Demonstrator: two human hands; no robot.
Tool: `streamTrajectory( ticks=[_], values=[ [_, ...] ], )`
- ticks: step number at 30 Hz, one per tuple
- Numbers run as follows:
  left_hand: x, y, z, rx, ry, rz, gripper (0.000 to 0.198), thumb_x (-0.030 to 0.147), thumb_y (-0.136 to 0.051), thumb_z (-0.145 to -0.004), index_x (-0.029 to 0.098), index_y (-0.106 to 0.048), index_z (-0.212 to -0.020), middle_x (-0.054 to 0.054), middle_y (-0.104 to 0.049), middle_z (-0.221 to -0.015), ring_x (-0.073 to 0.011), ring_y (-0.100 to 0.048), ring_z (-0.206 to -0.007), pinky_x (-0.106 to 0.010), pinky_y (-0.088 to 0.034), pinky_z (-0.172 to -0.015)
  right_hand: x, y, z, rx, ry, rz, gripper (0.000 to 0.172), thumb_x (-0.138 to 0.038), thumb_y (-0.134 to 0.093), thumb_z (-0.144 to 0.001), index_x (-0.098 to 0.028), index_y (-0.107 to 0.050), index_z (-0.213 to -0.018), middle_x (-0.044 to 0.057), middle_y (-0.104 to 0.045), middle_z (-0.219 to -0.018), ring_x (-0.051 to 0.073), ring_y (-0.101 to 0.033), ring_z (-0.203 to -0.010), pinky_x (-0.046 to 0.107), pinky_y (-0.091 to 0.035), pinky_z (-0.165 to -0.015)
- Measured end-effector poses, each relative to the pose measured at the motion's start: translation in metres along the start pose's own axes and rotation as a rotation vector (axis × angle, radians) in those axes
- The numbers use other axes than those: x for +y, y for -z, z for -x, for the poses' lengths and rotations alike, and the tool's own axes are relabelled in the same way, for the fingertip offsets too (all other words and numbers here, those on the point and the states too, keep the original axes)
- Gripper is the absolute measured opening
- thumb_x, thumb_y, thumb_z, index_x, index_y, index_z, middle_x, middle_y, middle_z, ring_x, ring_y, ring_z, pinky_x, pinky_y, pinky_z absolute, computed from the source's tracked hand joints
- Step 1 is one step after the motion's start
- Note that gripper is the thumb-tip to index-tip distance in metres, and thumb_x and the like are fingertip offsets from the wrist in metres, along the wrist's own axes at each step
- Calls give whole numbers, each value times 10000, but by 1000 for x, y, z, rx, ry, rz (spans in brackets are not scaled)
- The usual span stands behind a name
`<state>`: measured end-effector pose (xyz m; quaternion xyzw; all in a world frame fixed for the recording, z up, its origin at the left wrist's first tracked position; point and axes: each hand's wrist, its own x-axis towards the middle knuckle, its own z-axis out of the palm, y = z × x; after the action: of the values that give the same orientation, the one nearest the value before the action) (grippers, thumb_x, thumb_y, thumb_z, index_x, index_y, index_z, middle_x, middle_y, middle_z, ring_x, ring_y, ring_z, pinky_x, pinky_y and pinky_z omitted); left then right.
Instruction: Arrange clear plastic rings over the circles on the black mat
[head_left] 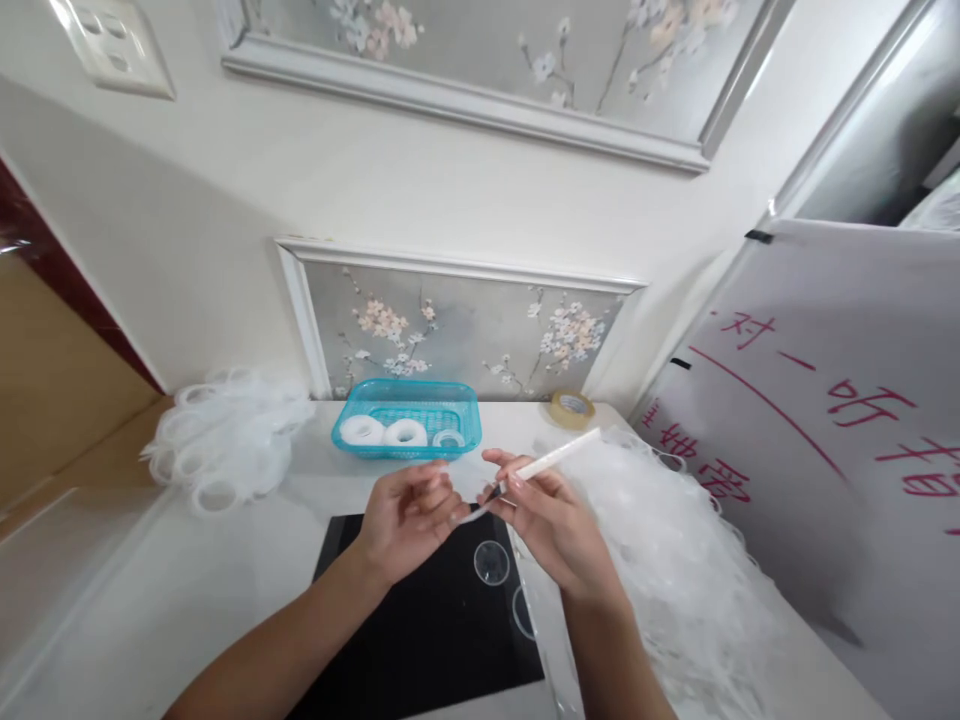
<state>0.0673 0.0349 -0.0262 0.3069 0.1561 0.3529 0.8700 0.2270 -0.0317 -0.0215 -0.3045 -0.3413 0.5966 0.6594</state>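
My right hand (551,510) grips a slim white pen-like tool (559,455) whose dark tip (493,493) points down toward my left hand. With its fingers curled, my left hand (412,515) pinches a thin, curved whitish piece (474,514), partly hidden by the fingers. That piece spans the small gap between both hands, close to the tool's tip. Below them lies a black mat (420,620). On the mat, a clear round disc (491,563) rests near its right side, and another clear round piece (523,612) sits at its right edge, partly covered by my right forearm.
A blue plastic basket (409,388) holding white rolls (406,433) stands against the wall. Beside it is a roll of tape (571,408). Translucent rings (225,440) are heaped at left, with a larger pile (675,560) at right. A board with red writing (840,400) leans at right.
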Motion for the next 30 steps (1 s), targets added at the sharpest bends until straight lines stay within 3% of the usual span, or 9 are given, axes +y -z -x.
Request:
streamTrajectory(
  ticks=[2,4,5,8,11,15,20,24,30],
  values=[
    [6,10,-11,92,-90,-172,159,270,-579,-777,154,-528,-681,106,-147,-420,-49,-129,-369,-202,-335,-472,-1,5,-5,65,49,37,73,-266,-736,-734,-199,-709,-743,38,-628,-1138,169,-632,-901,315,-485,-860],
    [16,23,-30,192,-216,-512,202,343,-523,-820,152,-572,-860,111,-161,-439,-56,-106,-367,-200,-262,-424,-5,11,-8,138,135,110,61,-265,-726,-746,-207,-713,-759,32,-630,-1167,183,-628,-973,318,-457,-906],
    [23,30,-42,238,-279,-724,275,396,-473,-840,155,-568,-932,108,-178,-454,-64,-122,-366,-205,-242,-413,-8,15,-8,170,179,150,56,-263,-720,-753,-211,-715,-771,32,-633,-1173,183,-625,-986,318,-449,-915],
    [39,53,-90,271,-310,-959,367,456,-421,-858,157,-568,-1012,66,-375,-510,-70,-222,-387,-213,-218,-415,-17,23,-4,224,281,252,63,-267,-708,-766,-215,-720,-799,40,-665,-1123,170,-634,-936,328,-439,-919],
    [42,73,-138,191,-186,-1211,292,395,-530,-814,131,-632,-883,-14,-599,-671,-76,-386,-431,-227,-304,-457,-24,29,1,256,364,345,75,-270,-689,-786,-221,-729,-826,32,-692,-1017,154,-630,-876,328,-428,-916],
    [32,95,-176,15,72,-1532,209,307,-640,-779,102,-661,-812,-19,-629,-679,-114,-508,-486,-254,-408,-529,-30,36,4,285,416,405,90,-280,-669,-803,-227,-725,-850,29,-690,-938,168,-613,-907,331,-438,-888],
    [16,112,-191,-110,158,-1818,204,311,-580,-891,119,-618,-950,-39,-636,-901,-157,-611,-806,-347,-498,-771,-32,47,0,319,452,435,109,-318,-682,-783,-216,-713,-806,36,-688,-883,188,-613,-874,358,-466,-843],
    [9,117,-195,-113,152,-1949,209,313,-581,-895,115,-612,-953,-53,-629,-963,-177,-612,-882,-381,-501,-813,-32,50,-1,322,464,440,116,-321,-676,-790,-213,-717,-790,36,-674,-861,186,-609,-861,369,-468,-845],
    [7,102,-178,-48,-103,-1932,140,251,-611,-852,115,-643,-858,-47,-658,-865,-178,-623,-826,-356,-490,-802,-31,49,-3,302,440,461,126,-319,-666,-800,-203,-716,-798,35,-661,-858,174,-602,-840,344,-476,-812]
  ],
)
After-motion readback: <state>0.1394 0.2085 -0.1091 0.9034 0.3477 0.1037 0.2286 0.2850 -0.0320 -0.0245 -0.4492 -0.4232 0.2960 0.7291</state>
